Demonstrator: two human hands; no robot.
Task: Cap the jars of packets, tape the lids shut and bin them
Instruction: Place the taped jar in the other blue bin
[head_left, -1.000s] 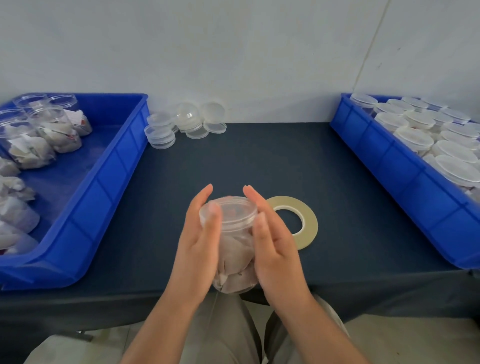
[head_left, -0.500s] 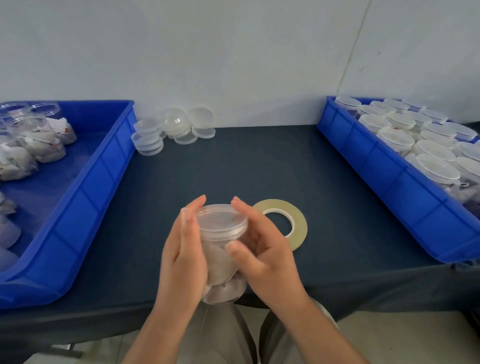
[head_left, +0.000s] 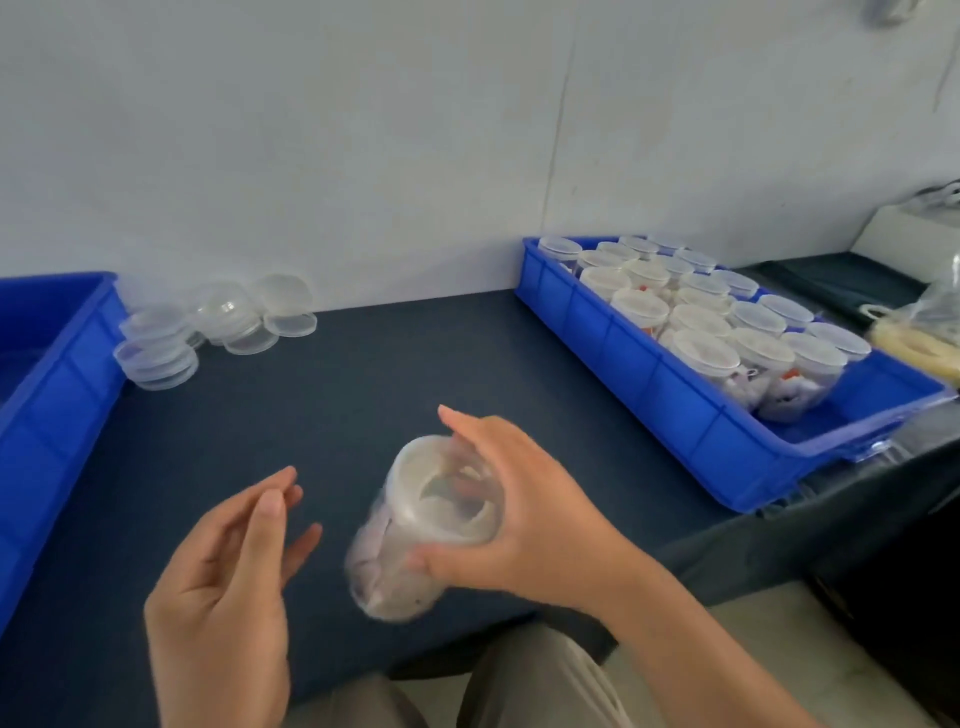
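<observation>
Right hand (head_left: 524, 514): fingers curl round the capped jar of packets (head_left: 441, 499), tilted, apparently bound for the blue bin (head_left: 649, 379) alongside.
Left hand (head_left: 228, 582): fingers loose, holding nothing.

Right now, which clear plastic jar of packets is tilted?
The clear plastic jar gripped by the right hand; the other jars stand upright in the right blue bin.

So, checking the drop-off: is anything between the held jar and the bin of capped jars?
Nothing visible. Only table lies between the jar in the right hand and the blue bin.
</observation>
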